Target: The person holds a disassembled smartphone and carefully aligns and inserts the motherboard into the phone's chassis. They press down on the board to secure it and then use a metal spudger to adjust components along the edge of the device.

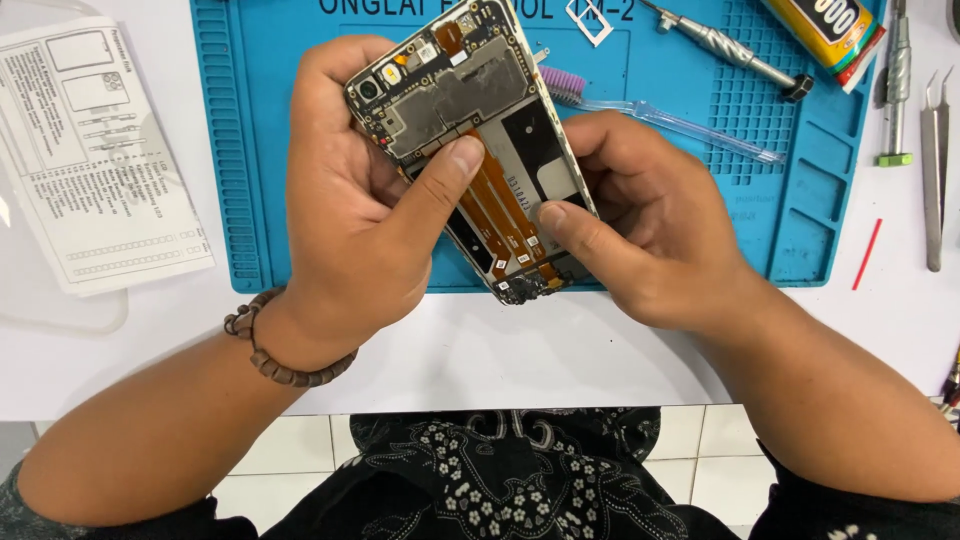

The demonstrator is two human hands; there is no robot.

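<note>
An opened smartphone without its back cover is held above a blue repair mat. Its circuit board, metal shields and orange flex cables are exposed. My left hand cradles the phone from the left, with the thumb pressing on the board near the middle. My right hand grips the phone's right edge and lower end, its thumb resting on the orange flex cable. A beaded bracelet circles my left wrist.
On the mat lie a clear-handled brush with purple bristles, a metal screwdriver, a small SIM tray and a glue tube. Tweezers and a red stick lie right. A printed sheet lies left.
</note>
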